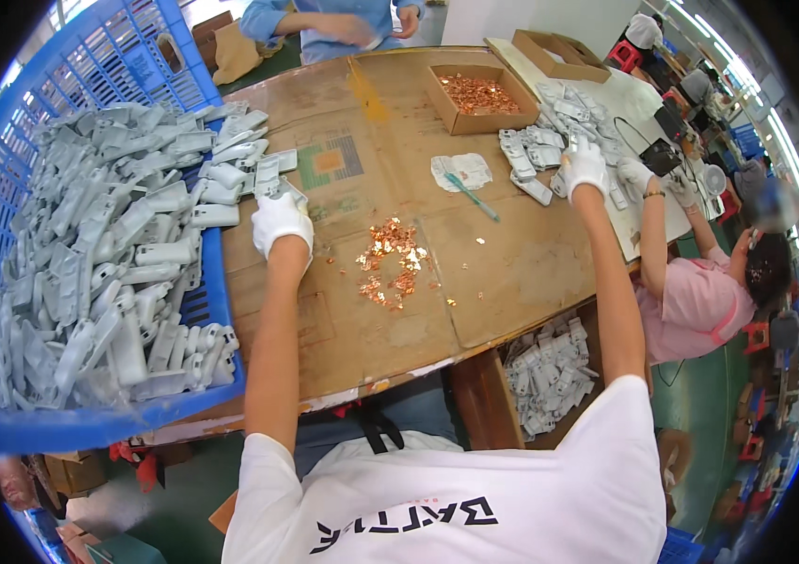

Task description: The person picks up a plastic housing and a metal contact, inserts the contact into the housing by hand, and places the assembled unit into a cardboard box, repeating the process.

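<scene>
My left hand (283, 224), in a white glove, is at the right edge of the blue crate, its fingers closed on a light grey plastic housing (292, 194). Loose housings (273, 165) lie just beyond it. Far to the right, my right hand (585, 173), gloved too, rests at a pile of grey plastic housings (533, 150). Its fingers stretch forward and look apart; their tips are partly lost among the pieces. Between my hands, small copper-coloured metal pieces (394, 261) are scattered on the cardboard-covered table (362, 338).
A blue crate (222, 310) heaped with housings stands at left. Beyond lie a teal pen (471, 195) on paper (446, 169) and a carton (460, 120) of copper pieces. A drawer (489, 399) below holds more housings. People work opposite and at right, one gloved hand (636, 175) near mine.
</scene>
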The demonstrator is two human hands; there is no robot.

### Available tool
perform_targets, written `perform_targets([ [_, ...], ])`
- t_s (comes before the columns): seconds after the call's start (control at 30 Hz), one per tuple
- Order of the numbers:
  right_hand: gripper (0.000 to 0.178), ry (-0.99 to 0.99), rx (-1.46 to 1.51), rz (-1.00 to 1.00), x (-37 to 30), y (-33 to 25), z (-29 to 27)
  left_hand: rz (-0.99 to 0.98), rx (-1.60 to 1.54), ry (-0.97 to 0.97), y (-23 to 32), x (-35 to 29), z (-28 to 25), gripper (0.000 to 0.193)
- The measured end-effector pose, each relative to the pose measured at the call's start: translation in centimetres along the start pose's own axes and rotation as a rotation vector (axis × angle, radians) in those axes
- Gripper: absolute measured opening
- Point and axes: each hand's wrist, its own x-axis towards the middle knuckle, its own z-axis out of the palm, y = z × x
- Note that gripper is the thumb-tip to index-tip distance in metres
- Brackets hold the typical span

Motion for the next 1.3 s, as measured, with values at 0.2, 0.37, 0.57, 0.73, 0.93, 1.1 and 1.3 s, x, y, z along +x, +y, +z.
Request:
perform_targets([
  [0.2,0.019,-0.360,0.594,-0.748,-16.3,-13.9,-4.0,-0.121,0.082,-0.046,-0.4,3.4,1.6,0.027],
  [0.37,0.020,-0.251,0.600,-0.700,-20.4,-15.3,-1.0,-0.078,-0.122,-0.052,-0.7,4.9,1.7,0.048],
  [0.57,0.010,-0.201,0.432,-0.733,-21.0,-15.8,-0.7,-0.199,-0.178,-0.019,-0.8,8.1,3.4,0.059],
  [0.73,0.005,-0.250,0.311,-0.728,-22.8,-15.6,-1.2,-0.336,-0.313,-0.029,-2.9,6.7,3.3,0.073],
  [0.93,0.014,-0.630,0.196,-0.644,-21.8,-18.5,-4.9,-0.039,-0.503,0.162,-10.7,6.0,3.7,0.043],
  [1.1,0.017,-0.883,0.151,-0.234,-18.7,-20.1,-5.2,0.320,-0.635,0.171,-3.4,-9.5,-3.0,0.043],
  [1.3,0.020,-0.866,0.188,-0.187,-19.2,-19.4,-7.5,0.372,-0.932,-0.205,-5.9,-15.3,1.8,0.055],
])
